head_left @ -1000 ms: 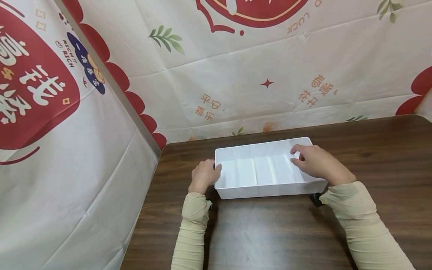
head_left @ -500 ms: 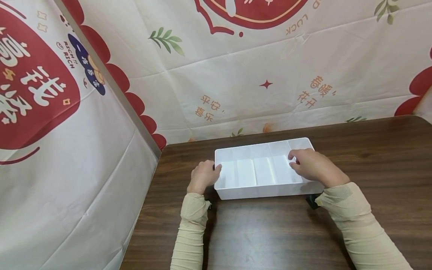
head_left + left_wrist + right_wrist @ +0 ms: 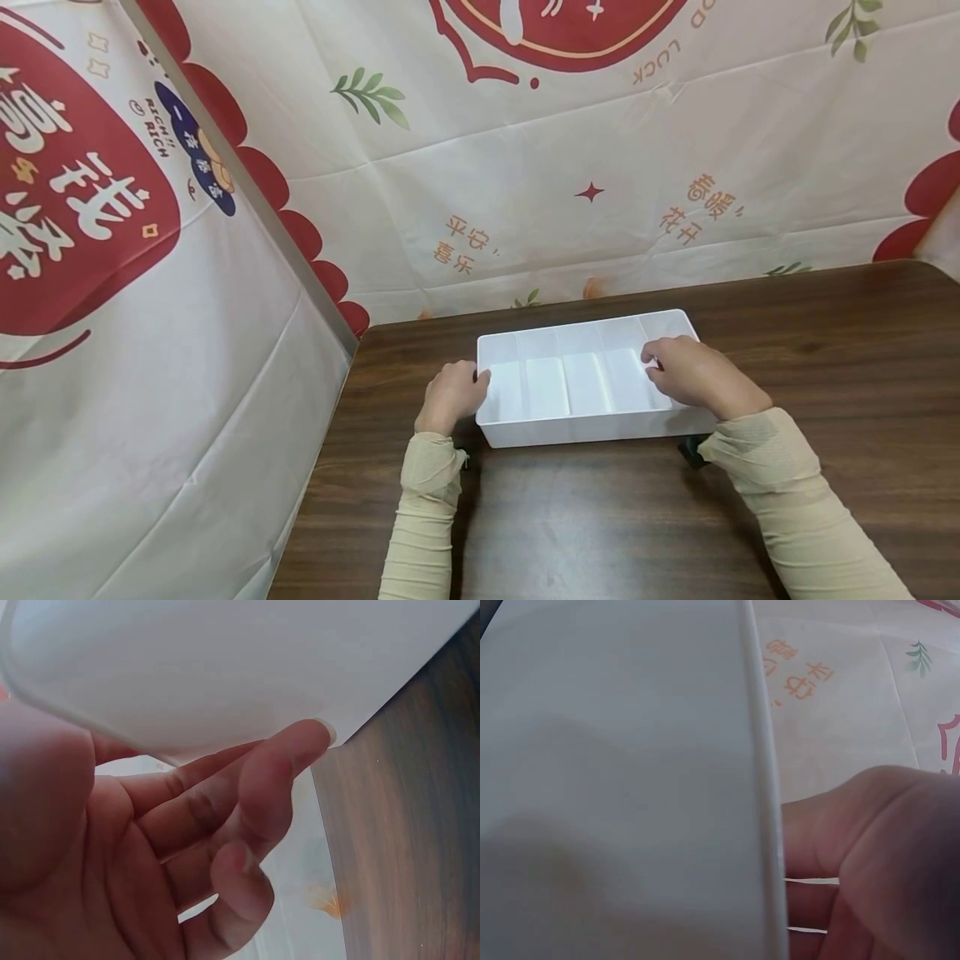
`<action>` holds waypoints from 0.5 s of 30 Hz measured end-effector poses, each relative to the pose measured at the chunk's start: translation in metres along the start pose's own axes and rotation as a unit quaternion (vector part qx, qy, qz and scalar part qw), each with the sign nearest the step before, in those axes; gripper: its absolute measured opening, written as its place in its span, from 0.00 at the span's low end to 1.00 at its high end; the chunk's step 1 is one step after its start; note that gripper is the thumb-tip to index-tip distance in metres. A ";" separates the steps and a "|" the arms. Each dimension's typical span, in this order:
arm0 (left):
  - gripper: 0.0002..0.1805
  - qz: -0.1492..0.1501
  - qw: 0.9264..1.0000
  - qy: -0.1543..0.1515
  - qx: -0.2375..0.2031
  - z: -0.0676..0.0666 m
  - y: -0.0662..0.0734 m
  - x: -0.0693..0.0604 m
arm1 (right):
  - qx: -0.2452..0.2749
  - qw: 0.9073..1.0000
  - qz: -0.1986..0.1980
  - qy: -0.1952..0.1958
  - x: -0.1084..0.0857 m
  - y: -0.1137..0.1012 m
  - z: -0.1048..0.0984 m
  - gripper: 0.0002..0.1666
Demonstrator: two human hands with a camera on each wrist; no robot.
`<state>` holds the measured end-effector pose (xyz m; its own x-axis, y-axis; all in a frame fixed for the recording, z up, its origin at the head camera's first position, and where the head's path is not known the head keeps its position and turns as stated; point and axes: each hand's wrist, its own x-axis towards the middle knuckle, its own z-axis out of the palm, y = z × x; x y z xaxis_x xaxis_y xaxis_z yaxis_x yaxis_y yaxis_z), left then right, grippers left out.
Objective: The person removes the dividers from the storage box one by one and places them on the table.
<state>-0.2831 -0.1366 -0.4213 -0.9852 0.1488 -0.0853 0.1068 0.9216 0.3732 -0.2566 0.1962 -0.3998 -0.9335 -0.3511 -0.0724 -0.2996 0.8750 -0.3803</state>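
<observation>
A white tray [image 3: 585, 429] with low dividers lies on the brown table. My left hand [image 3: 452, 392] grips its left end in the head view, thumb over the rim; in the left wrist view the curled fingers of the left hand [image 3: 202, 817] touch the outside of the tray [image 3: 210, 675]. Bent over the tray's right part is my right hand [image 3: 693, 371], thumb and index finger curled close together near a divider. The right wrist view has the right hand [image 3: 885, 862] passing behind the rim of the tray [image 3: 630, 787], so its fingertips are hidden.
Printed white cloth [image 3: 540, 167] hangs behind the table [image 3: 570, 517], and another sheet [image 3: 187, 400] hangs at its left. Small dark objects show under both wrists. Table surface extends in front of the tray and to its right.
My right hand has shifted slightly left and down, its thumb and index finger drawing closer together. The left hand keeps its grip, and the tray has barely moved.
</observation>
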 end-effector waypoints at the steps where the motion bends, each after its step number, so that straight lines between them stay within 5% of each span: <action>1: 0.19 0.000 1.000 -0.002 -0.001 0.000 0.000 0.000 | -0.002 1.000 -0.001 0.000 0.000 0.000 0.000 0.14; 15: 0.19 0.016 1.000 -0.017 -0.002 0.001 -0.003 0.001 | -0.010 1.000 -0.001 0.008 -0.001 -0.001 0.002 0.14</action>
<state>-0.2847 -0.1389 -0.4230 -0.9761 0.1907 -0.1042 0.1379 0.9143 0.3808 -0.2551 0.1947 -0.4014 -0.9362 -0.3470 -0.0564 -0.3048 0.8811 -0.3616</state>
